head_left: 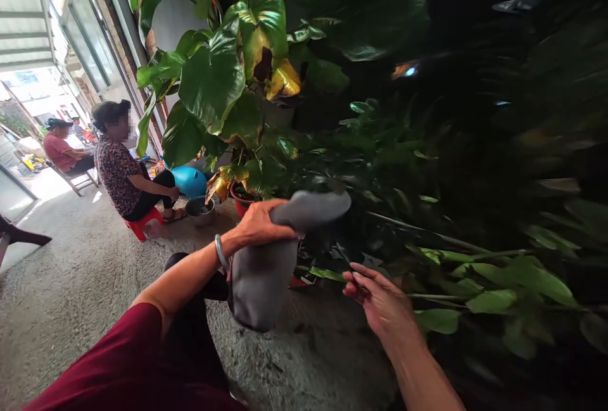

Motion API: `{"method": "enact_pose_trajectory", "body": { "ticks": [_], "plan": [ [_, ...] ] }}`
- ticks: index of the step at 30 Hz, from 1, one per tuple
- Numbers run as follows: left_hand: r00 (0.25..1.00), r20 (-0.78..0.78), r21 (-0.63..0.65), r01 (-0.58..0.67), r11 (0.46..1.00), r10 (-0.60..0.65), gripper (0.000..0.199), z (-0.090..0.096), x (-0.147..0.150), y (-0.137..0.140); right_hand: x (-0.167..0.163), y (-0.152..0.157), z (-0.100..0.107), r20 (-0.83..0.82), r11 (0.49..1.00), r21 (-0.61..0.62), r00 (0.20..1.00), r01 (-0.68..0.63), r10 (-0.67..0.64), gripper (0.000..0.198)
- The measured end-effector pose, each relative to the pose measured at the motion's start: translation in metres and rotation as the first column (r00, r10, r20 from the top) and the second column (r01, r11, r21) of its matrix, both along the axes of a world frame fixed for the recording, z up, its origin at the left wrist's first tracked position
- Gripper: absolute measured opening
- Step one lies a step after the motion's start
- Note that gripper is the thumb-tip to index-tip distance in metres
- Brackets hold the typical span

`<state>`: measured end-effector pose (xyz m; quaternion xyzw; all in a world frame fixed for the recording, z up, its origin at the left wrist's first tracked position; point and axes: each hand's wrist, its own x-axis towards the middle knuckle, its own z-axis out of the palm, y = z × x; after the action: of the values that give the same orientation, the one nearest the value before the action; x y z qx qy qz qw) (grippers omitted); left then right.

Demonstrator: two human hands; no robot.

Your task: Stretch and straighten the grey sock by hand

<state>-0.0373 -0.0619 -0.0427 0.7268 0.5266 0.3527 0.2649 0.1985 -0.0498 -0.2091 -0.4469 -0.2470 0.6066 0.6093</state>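
Left of the grey piece's (266,284) middle, the left hand (260,226) clasps it; to its right and apart from it, the right hand (382,303) pinches a thin dark tool (342,255).

Well left of and beyond the grey piece, a person (121,177) sits on a red stool (142,226); nearer it come a metal bowl (200,220), a blue object (189,182), then a red pot (241,203) just beyond. The piece's upper part reaches rightward, its lower part hangs down; whether it is one piece or two I cannot tell. The tool slants up-left toward it, nothing visibly blocking. Leafy stems (536,281) lie farther right.
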Motion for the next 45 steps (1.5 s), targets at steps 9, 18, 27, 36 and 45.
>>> {"method": "enact_pose_trajectory", "body": {
  "ticks": [9,18,27,36,45],
  "plan": [
    [0.956,-0.241,-0.078,-0.190,0.979,0.167,0.068,-0.032,-0.003,0.016,-0.001,0.000,0.000,-0.010,1.000,-0.018,1.000,-0.001,0.001,0.035],
    [0.999,0.021,0.208,0.021,0.978,-0.026,0.064,0.013,0.030,0.019,-0.004,0.003,-0.002,0.004,1.000,-0.004,1.000,-0.010,0.010,0.034],
    [0.878,-0.357,-0.102,0.303,0.947,-0.319,0.060,-0.008,0.048,0.046,0.000,0.002,-0.001,0.004,0.999,-0.038,1.000,-0.026,0.026,0.033],
    [0.997,-0.065,0.307,0.061,0.950,-0.043,0.063,0.031,0.063,0.063,-0.002,0.004,-0.003,-0.008,1.000,-0.025,1.000,0.015,-0.015,0.034],
    [0.876,-0.300,-0.176,0.339,0.924,-0.379,0.062,-0.018,0.018,0.025,0.000,0.002,-0.004,0.013,0.998,-0.059,0.999,-0.032,0.033,0.027]
  ]
}}
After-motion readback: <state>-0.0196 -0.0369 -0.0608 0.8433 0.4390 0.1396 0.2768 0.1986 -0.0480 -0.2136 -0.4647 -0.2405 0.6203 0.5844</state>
